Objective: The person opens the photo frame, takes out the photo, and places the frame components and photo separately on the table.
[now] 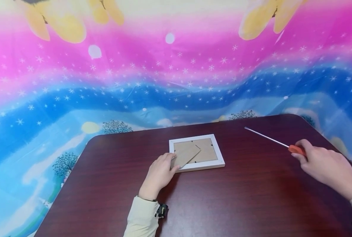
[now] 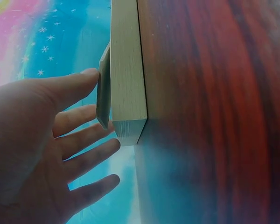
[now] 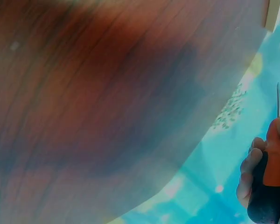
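In the head view, a white picture frame (image 1: 216, 149) lies back up on the table (image 1: 241, 197), with 4 dark tabs and a brown flap (image 1: 185, 156) on its back. The left hand (image 1: 162, 168) is at the frame's near-left corner, touching the flap. Well to the frame's right, the right hand (image 1: 327, 166) grips a screwdriver (image 1: 267, 137), its tip apart from the frame. In the left wrist view, the left fingers are spread beside the frame, thumb tip against the flap. In the right wrist view, fingers wrap the screwdriver's orange-and-black handle.
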Available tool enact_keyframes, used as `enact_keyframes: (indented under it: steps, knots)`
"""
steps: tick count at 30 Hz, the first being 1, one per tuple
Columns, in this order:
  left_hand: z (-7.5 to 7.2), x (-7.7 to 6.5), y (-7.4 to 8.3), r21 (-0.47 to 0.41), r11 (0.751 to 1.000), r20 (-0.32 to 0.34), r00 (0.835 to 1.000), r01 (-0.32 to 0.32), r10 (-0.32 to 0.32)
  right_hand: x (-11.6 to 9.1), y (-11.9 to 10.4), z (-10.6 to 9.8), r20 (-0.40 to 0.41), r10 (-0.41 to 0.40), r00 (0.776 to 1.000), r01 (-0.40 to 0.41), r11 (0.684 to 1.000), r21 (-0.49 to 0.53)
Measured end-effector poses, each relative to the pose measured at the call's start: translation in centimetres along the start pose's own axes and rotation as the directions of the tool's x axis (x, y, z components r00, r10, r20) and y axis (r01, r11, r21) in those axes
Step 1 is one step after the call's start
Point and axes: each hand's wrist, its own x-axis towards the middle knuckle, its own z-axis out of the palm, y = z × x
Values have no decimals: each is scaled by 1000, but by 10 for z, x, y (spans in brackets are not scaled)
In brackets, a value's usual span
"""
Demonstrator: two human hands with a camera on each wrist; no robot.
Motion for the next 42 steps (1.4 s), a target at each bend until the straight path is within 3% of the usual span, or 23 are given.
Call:
enact_keyframes:
  steps: [16, 29, 42]
  knots:
    - [1, -2, 0, -3, 999, 35, 999, 38, -38, 4, -61, -12, 51, -147, 988, 146, 989, 23]
    - [2, -3, 0, -12, 999, 77, 996, 44, -43, 16, -112, -5, -6, -244, 970, 244, 970, 20]
    - [-4, -4, 3, 22, 999, 69, 997, -35, 34, 28, -155, 9, 2, -288, 957, 287, 955, 79]
